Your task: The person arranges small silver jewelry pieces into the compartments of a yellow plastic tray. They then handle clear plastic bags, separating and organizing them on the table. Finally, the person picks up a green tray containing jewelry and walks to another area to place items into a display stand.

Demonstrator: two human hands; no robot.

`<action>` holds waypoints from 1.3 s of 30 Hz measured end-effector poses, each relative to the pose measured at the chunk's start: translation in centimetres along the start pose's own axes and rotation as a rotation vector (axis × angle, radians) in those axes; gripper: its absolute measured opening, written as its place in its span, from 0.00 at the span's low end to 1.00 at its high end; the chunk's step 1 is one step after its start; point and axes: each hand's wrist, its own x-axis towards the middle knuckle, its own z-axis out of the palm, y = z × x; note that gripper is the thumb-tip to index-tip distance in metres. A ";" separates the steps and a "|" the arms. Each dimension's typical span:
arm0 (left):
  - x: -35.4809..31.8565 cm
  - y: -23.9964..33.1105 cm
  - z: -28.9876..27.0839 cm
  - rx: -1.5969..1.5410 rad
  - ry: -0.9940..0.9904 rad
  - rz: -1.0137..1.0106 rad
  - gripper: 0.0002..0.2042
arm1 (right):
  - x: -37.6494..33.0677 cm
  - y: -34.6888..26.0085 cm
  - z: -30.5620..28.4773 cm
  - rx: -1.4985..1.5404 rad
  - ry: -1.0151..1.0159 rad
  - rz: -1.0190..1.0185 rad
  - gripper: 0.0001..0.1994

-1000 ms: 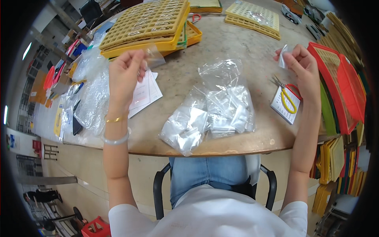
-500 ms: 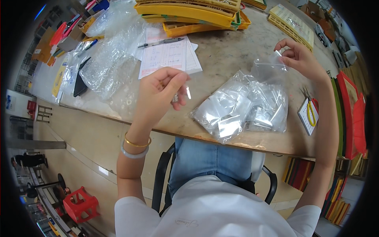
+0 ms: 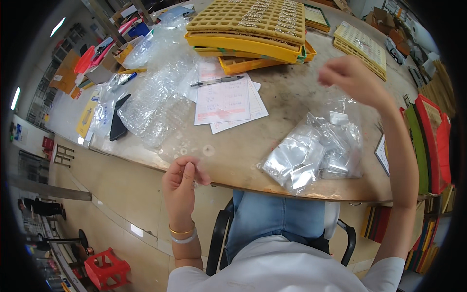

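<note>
My left hand [image 3: 185, 182] is at the table's front edge, thumb and fingers pinched together. A faint glint shows by its fingertips, but what it holds is too small and clear to name. Over the right side of the table, my right hand [image 3: 348, 80] is raised and smeared by motion, its fingers unreadable. Below it lie two clear plastic bags, a left one [image 3: 297, 153] and a right one [image 3: 343, 155], both filled with smaller clear bags. Sheets of paper [image 3: 224, 104] with handwriting lie left of them, a pen [image 3: 216, 81] on top.
Stacked yellow trays [image 3: 248, 22] with small shiny pieces stand at the back. Another cream tray [image 3: 360, 46] lies back right. Crumpled bubble wrap [image 3: 155, 97] and a black flat object [image 3: 119, 119] cover the left. Red and green frames [image 3: 428, 146] stand at the right edge.
My left hand has moved down toward the table's front edge. The right hand has risen left and away from the bag it was at. The view has shifted, showing more of the trays.
</note>
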 end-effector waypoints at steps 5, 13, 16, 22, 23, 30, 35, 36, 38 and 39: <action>0.1 0.0 0.1 0.081 0.009 0.033 0.08 | 2.9 -4.2 6.0 -0.144 -0.218 -0.067 0.13; -2.5 -0.3 -0.5 0.114 0.079 0.003 0.07 | -3.8 -4.8 6.2 -0.061 -0.468 -0.428 0.21; -2.7 -0.3 1.3 0.065 0.047 0.020 0.08 | -6.9 -4.0 6.4 -0.161 -0.369 -0.471 0.20; -1.3 1.0 4.0 0.021 -0.161 -0.022 0.10 | -9.2 -2.6 3.7 0.096 -0.223 -0.310 0.08; -0.4 1.5 4.6 0.019 -0.208 -0.028 0.10 | -8.5 -1.9 3.2 0.014 -0.090 -0.198 0.08; 6.7 2.4 10.9 0.525 -0.515 -0.074 0.09 | -6.0 1.3 4.8 -0.093 -0.120 0.085 0.08; 10.0 2.3 15.0 0.638 -0.648 0.024 0.13 | -6.1 1.3 3.4 0.409 -0.093 0.115 0.07; 10.7 1.9 15.5 0.646 -0.690 0.114 0.13 | -6.4 1.2 3.2 0.478 -0.125 0.144 0.07; 11.8 1.6 16.7 0.616 -0.788 0.031 0.16 | -6.5 1.7 2.9 0.567 -0.187 0.199 0.07; 12.2 1.4 17.2 0.605 -0.832 -0.012 0.18 | -6.5 2.0 2.8 0.614 -0.220 0.221 0.07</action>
